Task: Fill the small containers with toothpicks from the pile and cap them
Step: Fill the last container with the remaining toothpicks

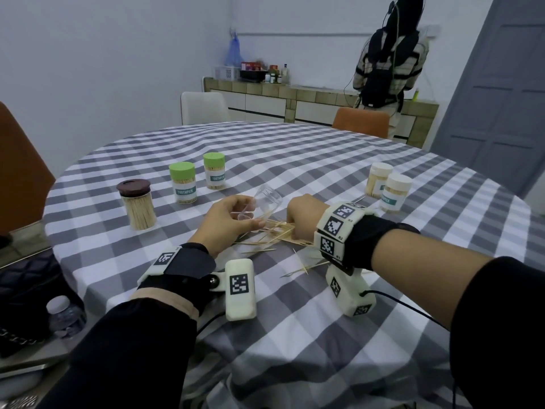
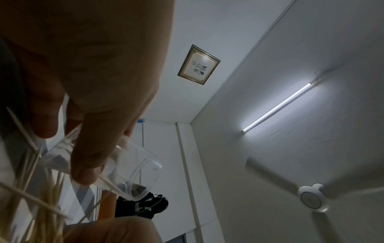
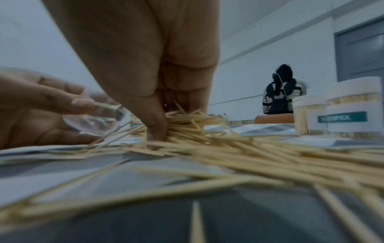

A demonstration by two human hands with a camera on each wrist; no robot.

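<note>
The filling step is under way: the left hand [image 1: 228, 219] holds an empty clear container [image 1: 264, 203] tilted on its side just above the tabletop [image 1: 295, 160], fingers curled round it, its open mouth seemingly turned toward the pile of toothpicks [image 1: 277, 233]. The right hand [image 1: 303, 214] is down in that pile, just right of the container, its fingers bunched and pinching a clump of sticks against the cloth; the right wrist view shows the fingertips [image 3: 155, 131] buried among them

Next, I'd say, the clump has to be lifted with the sticks lying roughly parallel and slid into the container's mouth; crossed sticks would likely jam at the rim. I can't spot this container's cap from here

Further left stand finished ones: a brown-lidded jar [image 1: 137, 203] and two green-capped jars [image 1: 182, 183], all packed. Two white-capped jars [image 1: 387, 187] sit at the far right, well apart from the hands. Loose toothpicks [image 1: 295, 268] lie scattered nearer the person, beside the wrist gear, and could be swept off by a sleeve. A second person [image 1: 386, 63] stands at the far counter, back turned
</note>
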